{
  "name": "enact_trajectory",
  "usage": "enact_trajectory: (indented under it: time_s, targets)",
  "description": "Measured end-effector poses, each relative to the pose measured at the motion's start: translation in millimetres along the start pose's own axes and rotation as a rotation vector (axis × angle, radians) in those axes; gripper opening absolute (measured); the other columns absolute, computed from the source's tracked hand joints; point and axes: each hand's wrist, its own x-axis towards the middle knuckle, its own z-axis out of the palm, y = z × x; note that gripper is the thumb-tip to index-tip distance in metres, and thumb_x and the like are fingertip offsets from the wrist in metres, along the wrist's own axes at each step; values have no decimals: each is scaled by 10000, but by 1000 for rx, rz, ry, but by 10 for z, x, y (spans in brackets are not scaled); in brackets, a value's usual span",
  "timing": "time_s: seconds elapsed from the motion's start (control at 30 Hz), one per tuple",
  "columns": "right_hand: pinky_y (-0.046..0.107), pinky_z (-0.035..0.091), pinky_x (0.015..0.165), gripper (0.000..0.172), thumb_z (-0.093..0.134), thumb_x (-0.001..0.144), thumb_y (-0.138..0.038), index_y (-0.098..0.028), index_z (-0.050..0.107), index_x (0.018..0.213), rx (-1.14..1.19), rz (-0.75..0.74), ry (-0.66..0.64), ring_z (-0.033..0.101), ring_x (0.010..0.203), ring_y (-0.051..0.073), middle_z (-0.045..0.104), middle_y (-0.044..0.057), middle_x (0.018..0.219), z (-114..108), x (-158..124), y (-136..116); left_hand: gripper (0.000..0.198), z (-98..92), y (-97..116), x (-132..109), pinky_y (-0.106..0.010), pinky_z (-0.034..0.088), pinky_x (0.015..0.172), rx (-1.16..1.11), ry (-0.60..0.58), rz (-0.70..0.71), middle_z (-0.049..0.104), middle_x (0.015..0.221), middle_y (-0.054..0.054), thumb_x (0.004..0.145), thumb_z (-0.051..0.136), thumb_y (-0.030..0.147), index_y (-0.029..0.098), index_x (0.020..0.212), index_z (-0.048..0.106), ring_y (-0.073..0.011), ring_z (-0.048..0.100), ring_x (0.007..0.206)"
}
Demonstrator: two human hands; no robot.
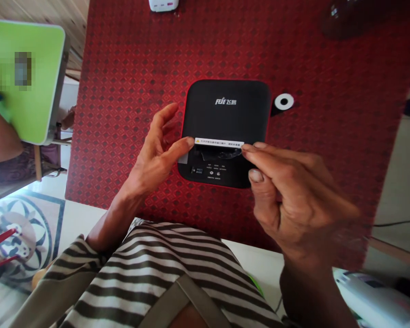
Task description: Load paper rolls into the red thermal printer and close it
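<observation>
The left hand is hovering on the left, its back turned away, with the upper fingers curling loosely apart and one long digit stretching right, its tip pressing down. The left forearm is angling up from the near edge. The right hand is reaching in from the right, its index finger extending left, while its thumb is bending up just below, not touching it. The right wrist is blurring slightly toward the near edge.
</observation>
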Motion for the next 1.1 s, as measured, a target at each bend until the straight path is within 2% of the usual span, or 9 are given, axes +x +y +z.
enact_trajectory:
  time_s: [0.1, 0.17, 0.27, 0.37, 0.47, 0.57, 0.73, 0.93, 1.1]
  targets:
    - [514, 836, 1182, 841, 770, 1194, -97, -523, 651, 1909, 18, 4, -11, 973, 1361, 354, 979, -17, 1516, 25, -33, 20, 700, -19, 87, 21, -459, 777, 1146, -66, -4, -6, 826, 1728, -130, 1284, 773, 314, 441, 1926, 525, -313, 843, 1557]
    - [521, 841, 1162, 774, 791, 1182, -130, -484, 717, 1866, 51, 5, 47, 978, 1342, 357, 988, 10, 1492, 84, -64, 43, 626, -35, 159, 5, -449, 775, 1145, -123, 2, -19, 843, 1709, -128, 1301, 769, 373, 410, 1895, 575, -308, 859, 1528]
    - [535, 858, 1012, 550, 818, 1181, -304, -429, 874, 1714, 79, 48, 335, 1007, 1173, 365, 1018, 49, 1355, 260, -152, 79, 567, -89, 277, -87, -445, 775, 1167, -212, -23, -79, 832, 1751, -124, 1337, 701, 440, 386, 1891, 592, -309, 856, 1562]
    - [513, 834, 819, 427, 829, 1179, -499, -427, 961, 1579, 103, 238, 552, 1005, 992, 366, 1026, 70, 1244, 463, -287, 76, 621, -146, 375, -198, -491, 788, 1186, -343, -64, -128, 819, 1783, -132, 1295, 718, 412, 368, 1903, 597, -337, 845, 1600]
    - [475, 816, 757, 430, 857, 1161, -568, -433, 976, 1552, 163, 385, 524, 1009, 977, 371, 1025, 78, 1216, 594, -419, 30, 654, -147, 412, -256, -505, 804, 1128, -415, -58, -153, 849, 1715, -131, 1250, 743, 376, 350, 1889, 610, -331, 886, 1463]
    - [455, 806, 740, 422, 856, 1159, -575, -412, 992, 1524, 199, 428, 525, 1004, 924, 362, 1022, 74, 1151, 649, -495, -13, 646, -91, 405, -263, -469, 806, 1053, -435, -18, -187, 883, 1617, -96, 1209, 730, 311, 360, 1848, 646, -313, 908, 1328]
    - [442, 785, 720, 441, 852, 1156, -636, -367, 1015, 1464, 194, 457, 548, 994, 888, 352, 1018, 75, 1114, 648, -529, -26, 576, -5, 460, -243, -456, 795, 1126, -375, 44, -218, 861, 1669, -57, 1215, 680, 318, 404, 1785, 678, -355, 876, 1532]
    - [509, 817, 887, 521, 785, 1210, -736, -335, 1002, 1462, 236, 630, 438, 1001, 1026, 357, 1017, 83, 1211, 572, -555, -89, 505, 9, 686, -174, -476, 775, 1120, -605, 132, -446, 903, 1463, -40, 1105, 865, 341, 406, 1602, 807, -408, 856, 1520]
    - [492, 799, 909, 485, 816, 1203, -725, -356, 1008, 1452, 282, 636, 468, 1000, 1061, 352, 1017, 75, 1223, 606, -550, -146, 567, 53, 718, -159, -494, 710, 1211, -647, 153, -467, 896, 1540, -21, 1026, 830, 276, 399, 1579, 805, -382, 807, 1586]
